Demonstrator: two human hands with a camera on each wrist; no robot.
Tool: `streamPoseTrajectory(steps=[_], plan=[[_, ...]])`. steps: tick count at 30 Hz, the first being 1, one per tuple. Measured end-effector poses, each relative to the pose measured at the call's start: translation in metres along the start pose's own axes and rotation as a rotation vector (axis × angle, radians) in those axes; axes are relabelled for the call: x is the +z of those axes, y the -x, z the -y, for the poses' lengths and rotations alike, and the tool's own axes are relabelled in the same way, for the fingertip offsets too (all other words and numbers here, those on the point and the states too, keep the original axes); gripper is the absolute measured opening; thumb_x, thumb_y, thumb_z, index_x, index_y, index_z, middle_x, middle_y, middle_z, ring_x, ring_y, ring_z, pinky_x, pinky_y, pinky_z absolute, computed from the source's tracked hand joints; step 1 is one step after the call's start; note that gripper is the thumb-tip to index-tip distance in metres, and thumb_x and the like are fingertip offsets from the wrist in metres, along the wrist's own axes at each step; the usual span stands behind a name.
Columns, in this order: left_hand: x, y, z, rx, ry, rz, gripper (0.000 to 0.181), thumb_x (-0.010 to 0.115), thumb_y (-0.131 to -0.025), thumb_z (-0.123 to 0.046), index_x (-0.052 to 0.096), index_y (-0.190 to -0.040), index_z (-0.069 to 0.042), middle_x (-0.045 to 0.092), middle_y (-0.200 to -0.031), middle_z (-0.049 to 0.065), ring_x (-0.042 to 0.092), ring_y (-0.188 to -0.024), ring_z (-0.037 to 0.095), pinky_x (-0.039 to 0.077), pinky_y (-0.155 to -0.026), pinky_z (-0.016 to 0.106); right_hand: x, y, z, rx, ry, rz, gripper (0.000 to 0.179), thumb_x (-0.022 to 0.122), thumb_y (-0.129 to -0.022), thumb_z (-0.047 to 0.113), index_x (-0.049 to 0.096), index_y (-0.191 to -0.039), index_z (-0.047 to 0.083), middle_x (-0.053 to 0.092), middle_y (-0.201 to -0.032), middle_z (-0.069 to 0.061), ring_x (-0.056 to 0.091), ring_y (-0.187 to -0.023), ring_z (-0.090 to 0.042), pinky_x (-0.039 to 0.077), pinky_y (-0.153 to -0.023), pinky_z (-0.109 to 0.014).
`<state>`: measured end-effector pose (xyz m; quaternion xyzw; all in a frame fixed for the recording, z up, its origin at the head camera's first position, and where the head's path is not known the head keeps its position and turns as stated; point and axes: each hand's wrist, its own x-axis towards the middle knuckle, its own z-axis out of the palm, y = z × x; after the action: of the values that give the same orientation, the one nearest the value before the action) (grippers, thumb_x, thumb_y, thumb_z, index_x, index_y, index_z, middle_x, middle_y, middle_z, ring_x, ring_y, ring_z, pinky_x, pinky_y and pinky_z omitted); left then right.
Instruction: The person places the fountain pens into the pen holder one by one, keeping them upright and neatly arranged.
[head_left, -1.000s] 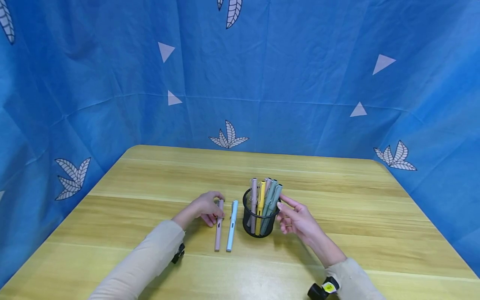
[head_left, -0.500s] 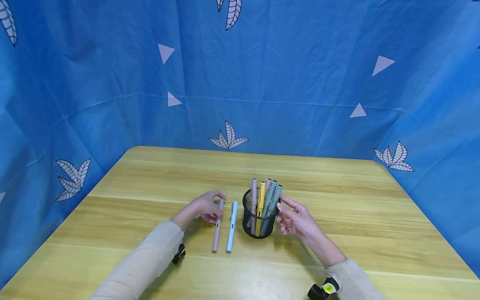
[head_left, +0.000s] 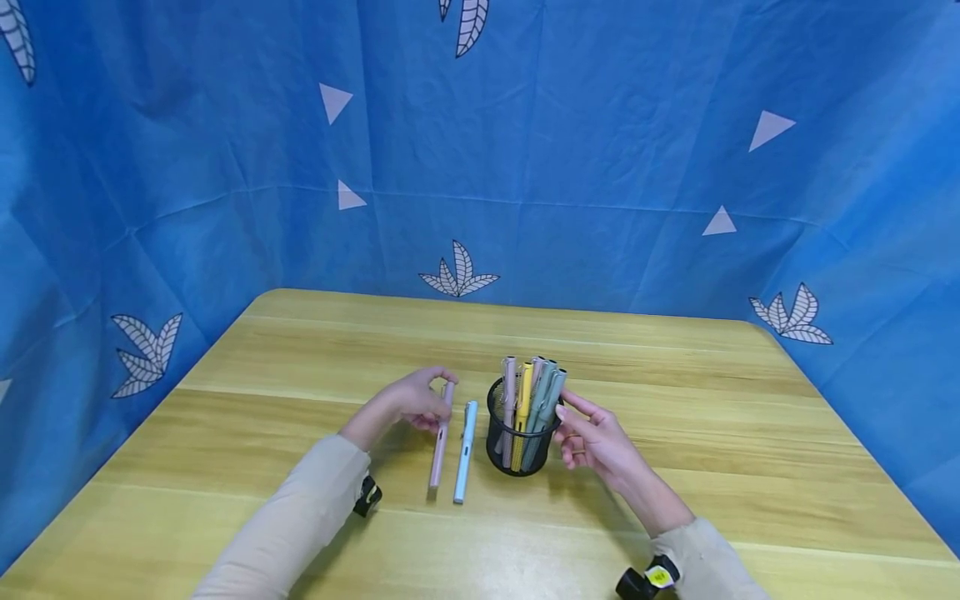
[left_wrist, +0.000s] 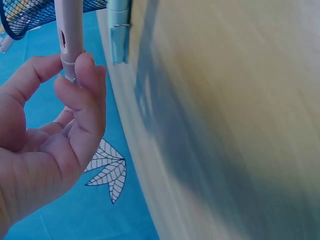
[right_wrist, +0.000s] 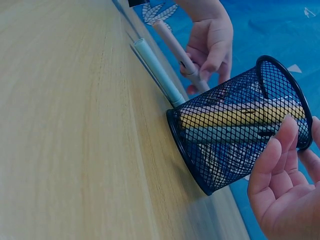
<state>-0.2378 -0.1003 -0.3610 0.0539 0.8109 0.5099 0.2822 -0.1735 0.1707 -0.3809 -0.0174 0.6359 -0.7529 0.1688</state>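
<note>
My left hand [head_left: 418,398] pinches a light purple pen [head_left: 439,454] between thumb and fingers near its clip end. The pen is tilted and raised a little off the table, as the left wrist view [left_wrist: 69,27] also shows. Just right of it, a light blue pen [head_left: 465,454] lies on the table. My right hand [head_left: 598,440] holds the rim of a black mesh pen holder [right_wrist: 225,165] with thumb and fingertips at its right side. Upright in the holder stand several pens, among them a yellow pen [head_left: 522,400], a purple pen [head_left: 508,392] and green pens [head_left: 551,400].
The wooden table [head_left: 337,333] reaches back to a blue cloth [head_left: 585,167] printed with leaves and triangles. A black wrist camera [head_left: 637,583] sits at the right sleeve, and another [head_left: 367,497] at the left one.
My left hand has raised the purple pen from the table and moved slightly up and to the right. The right hand, the pen holder and the blue pen stay put.
</note>
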Motion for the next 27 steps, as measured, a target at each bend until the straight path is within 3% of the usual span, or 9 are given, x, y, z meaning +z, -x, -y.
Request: streamPoseTrajectory(steps=[9,16,22,27], plan=[[0.0,0.002,-0.01,0.003,-0.019,0.017,0.061,0.057,-0.075,0.008,0.037,-0.13,-0.007,0.06,-0.075,0.02,0.056,-0.052,0.019,0.049,-0.043,0.024,-0.001,0.0,0.0,0.007,-0.012,-0.007,0.057,0.047,-0.093,0.018,0.02,-0.142,0.006,0.055,-0.063,0.0,0.05,-0.045,-0.009,0.044,-0.044,-0.02],[-0.004,0.004,-0.013,0.022,-0.009,0.077,0.063,0.057,-0.081,0.004,0.032,-0.137,-0.007,0.061,-0.077,0.019,0.057,-0.053,0.018,0.052,-0.047,0.027,-0.001,0.001,0.001,0.006,-0.017,-0.011,0.058,0.048,-0.093,0.019,0.02,-0.142,0.006,0.055,-0.063,0.0,0.049,-0.045,-0.009,0.044,-0.044,-0.02],[-0.008,0.008,-0.016,0.055,0.001,0.064,0.064,0.055,-0.085,0.001,0.025,-0.141,-0.007,0.059,-0.082,0.018,0.059,-0.065,0.024,0.054,-0.056,0.035,-0.001,0.002,0.001,0.009,-0.017,-0.003,0.058,0.047,-0.094,0.02,0.019,-0.142,0.006,0.055,-0.063,0.0,0.049,-0.045,-0.009,0.044,-0.044,-0.02],[-0.009,0.011,-0.021,0.097,0.031,0.07,0.067,0.05,-0.087,0.005,0.017,-0.143,-0.009,0.057,-0.081,0.022,0.059,-0.062,0.025,0.053,-0.066,0.042,-0.001,0.002,0.001,0.01,-0.021,0.003,0.058,0.047,-0.094,0.02,0.018,-0.142,0.006,0.056,-0.063,0.0,0.05,-0.045,-0.009,0.044,-0.044,-0.02]])
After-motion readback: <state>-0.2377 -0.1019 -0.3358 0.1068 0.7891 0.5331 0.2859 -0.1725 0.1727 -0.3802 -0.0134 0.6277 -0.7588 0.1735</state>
